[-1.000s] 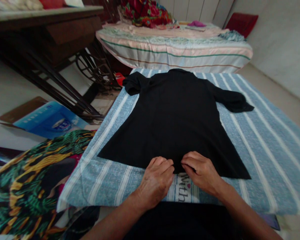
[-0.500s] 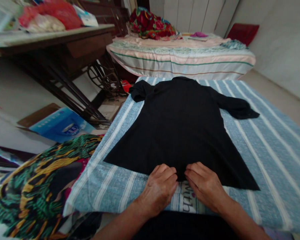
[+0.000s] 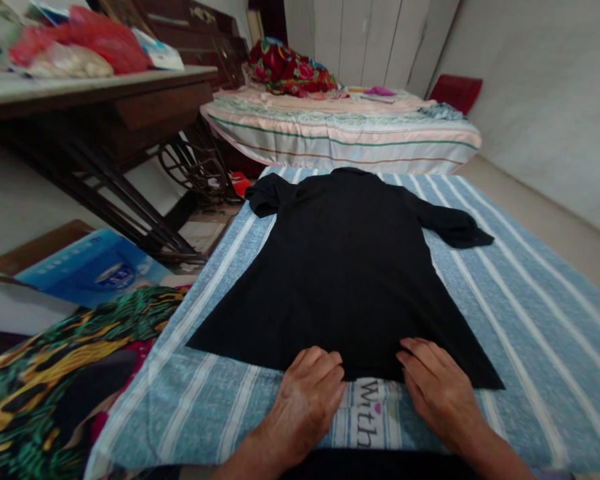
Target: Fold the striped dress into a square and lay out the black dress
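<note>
A black shirt (image 3: 353, 267) lies spread out with its collar at the far end and its sleeves out to either side. Its wide lower hem faces me. My left hand (image 3: 310, 393) is closed at the hem, left of the middle, fingers curled over the cloth. To the right of it, my right hand (image 3: 437, 377) pinches the same hem between thumb and fingers. A gap of bare hem separates the two hands. The fingertips of both are partly hidden.
Under the shirt is a blue striped cloth (image 3: 520, 320) with printed letters. A patterned bed (image 3: 340, 140) stands beyond. At left are a sewing machine table (image 3: 130, 87), a blue box (image 3: 105, 267) and a green-yellow cloth heap (image 3: 80, 360).
My hands have moved apart along the hem, the right one to the right. The view has tilted up and shifted slightly, so the shirt appears lower and further left.
</note>
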`<action>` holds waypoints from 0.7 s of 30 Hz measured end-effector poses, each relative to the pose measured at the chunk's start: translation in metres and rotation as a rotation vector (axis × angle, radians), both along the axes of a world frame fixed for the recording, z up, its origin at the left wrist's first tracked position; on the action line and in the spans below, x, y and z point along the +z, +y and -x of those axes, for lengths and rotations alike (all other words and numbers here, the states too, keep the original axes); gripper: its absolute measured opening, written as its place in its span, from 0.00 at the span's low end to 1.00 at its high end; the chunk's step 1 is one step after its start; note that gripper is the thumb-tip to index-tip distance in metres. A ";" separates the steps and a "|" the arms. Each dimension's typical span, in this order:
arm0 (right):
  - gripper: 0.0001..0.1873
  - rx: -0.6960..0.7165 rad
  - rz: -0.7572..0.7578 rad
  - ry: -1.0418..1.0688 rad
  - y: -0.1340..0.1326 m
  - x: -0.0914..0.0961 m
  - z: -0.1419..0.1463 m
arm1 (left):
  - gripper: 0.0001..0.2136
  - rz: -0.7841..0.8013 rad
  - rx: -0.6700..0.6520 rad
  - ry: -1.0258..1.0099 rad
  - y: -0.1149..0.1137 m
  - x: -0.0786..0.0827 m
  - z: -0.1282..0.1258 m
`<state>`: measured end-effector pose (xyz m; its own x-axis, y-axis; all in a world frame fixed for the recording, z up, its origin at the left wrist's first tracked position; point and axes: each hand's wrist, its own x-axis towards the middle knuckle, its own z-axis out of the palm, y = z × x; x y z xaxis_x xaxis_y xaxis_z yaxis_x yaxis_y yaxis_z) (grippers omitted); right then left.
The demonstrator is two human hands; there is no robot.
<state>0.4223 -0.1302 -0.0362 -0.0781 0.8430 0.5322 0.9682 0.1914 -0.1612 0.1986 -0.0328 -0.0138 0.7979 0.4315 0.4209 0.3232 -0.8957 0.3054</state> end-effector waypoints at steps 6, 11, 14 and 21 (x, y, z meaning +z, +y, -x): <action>0.11 -0.004 -0.087 -0.101 -0.013 -0.015 -0.032 | 0.04 -0.024 0.035 0.248 -0.011 0.007 -0.002; 0.12 0.105 -0.140 -0.188 -0.010 -0.025 -0.052 | 0.09 -0.111 0.007 0.573 -0.018 0.018 -0.023; 0.12 0.135 -0.142 -0.203 -0.007 -0.025 -0.055 | 0.15 -0.135 -0.016 0.638 -0.020 0.017 -0.037; 0.11 0.171 -0.169 -0.267 -0.003 -0.015 -0.059 | 0.21 -0.139 -0.021 0.652 -0.020 0.013 -0.047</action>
<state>0.4816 -0.1333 -0.0513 -0.3650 0.7074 0.6052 0.9237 0.3563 0.1406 0.2456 -0.0531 -0.0012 0.9157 0.3894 -0.0997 0.3845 -0.9208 -0.0653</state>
